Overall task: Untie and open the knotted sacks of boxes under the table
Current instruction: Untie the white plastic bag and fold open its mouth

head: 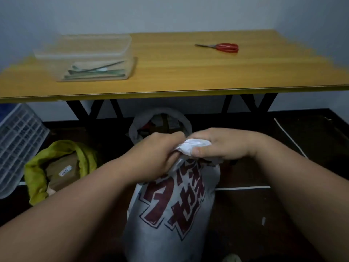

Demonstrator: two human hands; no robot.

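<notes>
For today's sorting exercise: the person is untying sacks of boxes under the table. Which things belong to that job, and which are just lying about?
Part of the job:
left hand and right hand, both gripping the knot
grey printed sack
yellow-green sack, already open
grey sack behind, open

Lying about:
red scissors
clear plastic box
white crate
table

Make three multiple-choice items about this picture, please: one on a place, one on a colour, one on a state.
1. Where do the scissors lie?
A. on the table
B. on the floor
C. in the clear box

2. What colour is the sack at the left?
A. blue
B. yellow-green
C. black

3. The grey printed sack is:
A. wide open
B. lying flat and empty
C. closed at its top

Answers:
1 A, they rest on the wood top.
2 B, its rolled rim shows it.
3 C, left hand and right hand grip its bunched top.
</notes>
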